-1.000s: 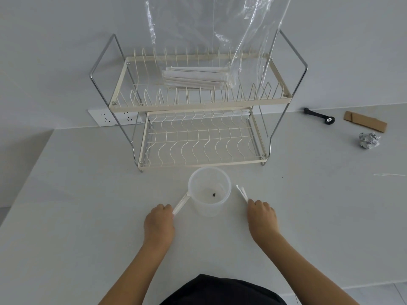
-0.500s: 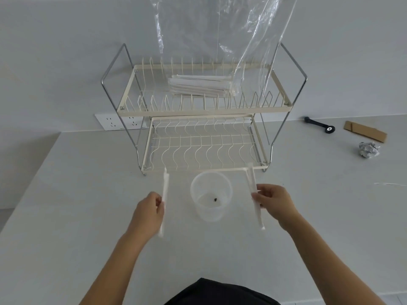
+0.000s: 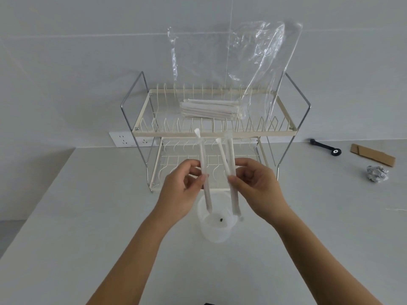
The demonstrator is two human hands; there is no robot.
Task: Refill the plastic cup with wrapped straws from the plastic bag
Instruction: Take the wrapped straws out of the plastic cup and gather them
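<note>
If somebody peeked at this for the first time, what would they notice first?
Probably the two hands, left hand and right hand, holding wrapped straws upright over the plastic cup in the middle of the table. Next, the big clear plastic bag standing on the top shelf of the dish rack behind, with more straws inside.

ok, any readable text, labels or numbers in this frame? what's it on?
None readable.
Straw wrappers in the left hand and right hand: plain white, no print visible.
Bag and cup: clear, no label visible.
Cardboard, black tool, foil ball: no marking that can be made out.
Wall socket: only slots, no lettering legible.
</note>
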